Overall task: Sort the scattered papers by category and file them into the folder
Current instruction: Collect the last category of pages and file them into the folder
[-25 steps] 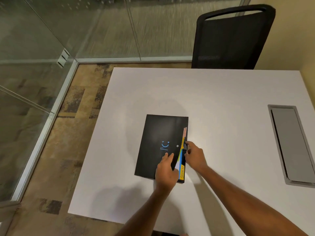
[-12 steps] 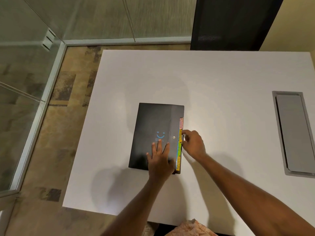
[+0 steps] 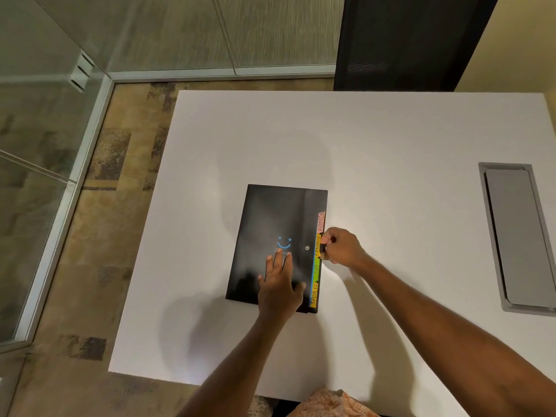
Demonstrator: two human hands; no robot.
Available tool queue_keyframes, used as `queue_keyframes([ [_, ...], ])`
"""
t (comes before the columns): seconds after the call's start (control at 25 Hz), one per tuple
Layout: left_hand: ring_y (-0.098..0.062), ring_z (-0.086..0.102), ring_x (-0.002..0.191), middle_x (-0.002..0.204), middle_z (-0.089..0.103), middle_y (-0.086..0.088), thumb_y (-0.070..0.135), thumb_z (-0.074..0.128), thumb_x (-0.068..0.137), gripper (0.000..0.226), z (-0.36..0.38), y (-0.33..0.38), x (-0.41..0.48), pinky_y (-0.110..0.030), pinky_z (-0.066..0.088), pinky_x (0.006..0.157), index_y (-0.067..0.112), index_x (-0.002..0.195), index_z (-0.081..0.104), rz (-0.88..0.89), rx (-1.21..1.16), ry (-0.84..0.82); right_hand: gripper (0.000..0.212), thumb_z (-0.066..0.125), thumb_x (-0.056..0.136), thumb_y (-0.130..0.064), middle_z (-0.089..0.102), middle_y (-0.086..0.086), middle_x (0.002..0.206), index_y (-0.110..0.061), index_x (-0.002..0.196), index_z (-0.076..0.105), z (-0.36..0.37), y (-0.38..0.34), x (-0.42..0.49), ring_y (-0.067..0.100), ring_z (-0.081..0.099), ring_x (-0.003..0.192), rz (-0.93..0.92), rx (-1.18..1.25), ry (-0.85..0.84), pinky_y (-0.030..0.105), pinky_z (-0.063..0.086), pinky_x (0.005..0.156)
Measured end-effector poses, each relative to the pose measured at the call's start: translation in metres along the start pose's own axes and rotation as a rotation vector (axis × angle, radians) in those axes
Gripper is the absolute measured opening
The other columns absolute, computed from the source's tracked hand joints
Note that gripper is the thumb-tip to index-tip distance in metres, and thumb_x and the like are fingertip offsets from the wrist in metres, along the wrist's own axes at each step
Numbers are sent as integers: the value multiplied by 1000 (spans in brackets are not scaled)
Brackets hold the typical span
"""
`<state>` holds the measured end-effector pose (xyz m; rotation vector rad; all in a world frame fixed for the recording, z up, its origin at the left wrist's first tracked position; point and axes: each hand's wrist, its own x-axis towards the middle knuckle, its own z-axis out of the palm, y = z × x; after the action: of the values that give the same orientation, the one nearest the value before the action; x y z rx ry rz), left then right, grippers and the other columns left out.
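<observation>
A black folder [image 3: 270, 224] with a blue smiley print lies closed on the white table [image 3: 376, 139]. Coloured index tabs [image 3: 319, 236] marked ADMIN, FINANCE, HR and SPORTS stick out along its right edge. My left hand [image 3: 278, 281] rests flat on the folder's lower front, fingers spread. My right hand [image 3: 341, 246] is curled at the folder's right edge, fingertips pinching a small black closure piece beside the FINANCE tab. No loose papers are in sight.
A grey cable hatch [image 3: 517, 236] is set into the table at the right. A black mesh chair [image 3: 412, 40] stands behind the far edge. Glass walls and patterned carpet [image 3: 90, 236] lie to the left.
The folder's flap has been laid down shut. My left hand slid onto the cover and flattened. My right hand stayed at the right edge by the tabs. The camera tilted further down.
</observation>
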<state>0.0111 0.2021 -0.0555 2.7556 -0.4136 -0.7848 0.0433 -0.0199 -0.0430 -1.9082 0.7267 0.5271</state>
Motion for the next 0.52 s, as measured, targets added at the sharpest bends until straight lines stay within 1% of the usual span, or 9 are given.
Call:
queue_keyframes([
  [0.04,-38,20,164,178,23,-9,50,68,96,84,-2,2,0,-70,38,117,17,166,34,-9,-8,-12,24,67,79,7,75,9,91,-16,86,66,-3,0,0,15,69,67,12,23,-27,26,56,56],
  [0.08,-36,18,165,178,21,-8,56,67,96,88,-4,6,-1,-70,35,119,18,166,32,-24,-19,-17,24,70,83,9,75,8,95,-15,88,67,-5,1,0,15,69,71,19,35,-50,25,56,56],
  [0.16,-35,16,165,179,20,-7,61,68,94,91,-7,14,0,-71,32,120,18,166,31,-55,-55,-7,18,76,88,4,74,9,101,-13,91,69,-7,4,-1,18,68,80,2,53,-70,26,56,58],
  [0.24,-36,14,165,179,18,-8,63,72,90,99,-8,21,1,-73,30,120,17,167,28,-80,-89,-9,16,80,87,1,75,15,103,-10,91,71,-8,8,-1,18,65,77,-28,90,-56,26,55,58],
  [0.32,-37,14,165,179,18,-9,68,76,84,112,-8,24,2,-73,30,119,15,168,24,-92,-80,-15,14,79,88,3,74,19,102,-8,91,70,-6,11,-1,18,64,75,-42,148,-52,26,55,60],
  [0.36,-37,16,165,178,20,-10,71,76,81,116,-8,24,2,-73,31,119,14,168,24,-94,-64,-14,14,78,89,3,74,20,101,-8,91,70,-5,12,-1,20,65,77,-35,187,-62,28,56,62],
  [0.44,-39,23,163,176,26,-12,74,79,77,120,-5,22,1,-74,37,115,12,166,29,-85,-29,-2,13,76,92,2,75,16,101,-10,93,70,-5,15,-1,25,68,82,10,265,-85,37,61,69],
  [0.52,-42,31,160,173,34,-15,73,84,71,123,-5,20,2,-74,44,108,9,164,36,-69,-14,21,9,74,96,-1,76,12,107,-9,101,71,-7,19,-1,26,71,88,54,322,-113,45,65,79],
])
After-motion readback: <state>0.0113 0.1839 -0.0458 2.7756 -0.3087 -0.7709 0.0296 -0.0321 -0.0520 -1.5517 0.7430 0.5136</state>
